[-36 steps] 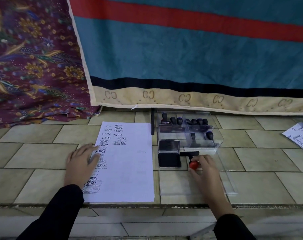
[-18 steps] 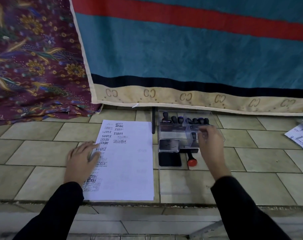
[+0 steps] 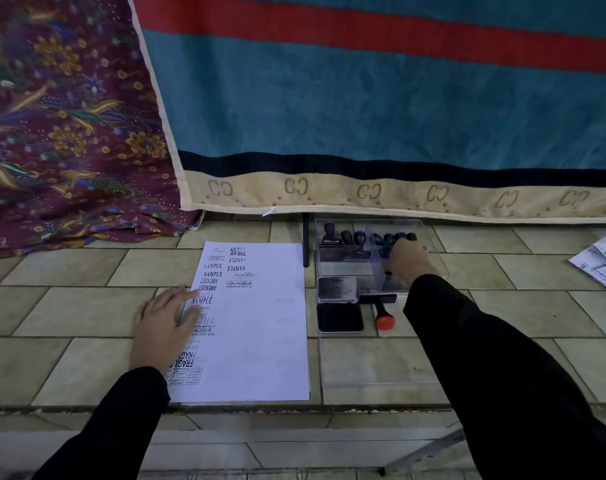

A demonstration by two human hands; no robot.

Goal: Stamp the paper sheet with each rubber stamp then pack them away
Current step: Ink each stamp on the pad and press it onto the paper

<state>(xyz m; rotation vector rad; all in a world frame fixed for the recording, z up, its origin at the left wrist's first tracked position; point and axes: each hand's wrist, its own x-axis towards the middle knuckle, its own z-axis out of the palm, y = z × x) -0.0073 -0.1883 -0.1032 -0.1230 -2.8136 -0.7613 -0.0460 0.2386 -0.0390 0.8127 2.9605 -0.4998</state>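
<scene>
Hands: two, both in black sleeves.
Left hand [image 3: 163, 323]: lies flat with fingers spread, pressing the left margin of the paper sheet [image 3: 256, 341].
Right hand [image 3: 410, 259]: reaches into the right compartment of the clear box [image 3: 332, 261]. Its fingertips are hidden behind the knuckles, so I cannot tell whether they hold anything.
Paper sheet: one, lying lengthwise away from the person, just left of the box. Stamped marks run in two columns down its left half (AIR MAIL, SAMPLE, AMENDED, FRAGILE legible); the right half is nearly all white.
Stamp handles [image 3: 347, 236]: seven dark ones counted, upright along the back of the box, the right ones partly hidden by the right hand.
Red-knobbed stamp [image 3: 383, 315]: one, outside the box, lying on its side with the knob toward the person, just right of the ink pad.
Ink pad [image 3: 339, 317]: one, open, black face up, its cover tipped up against the box's near left corner.
Clear lid [image 3: 381, 372]: one, flat on the tiles in front of the box.
Black rod [image 3: 306, 240]: one, between the sheet and the box.
Edges: the sheet's near edge meets the front lip of the tiled ledge [image 3: 69, 306]; the box's back sits under the hem of the teal towel [image 3: 363, 116].
Open room: tiles left of the left hand; tiles between the box and the loose papers [image 3: 603, 261] at far right.
</scene>
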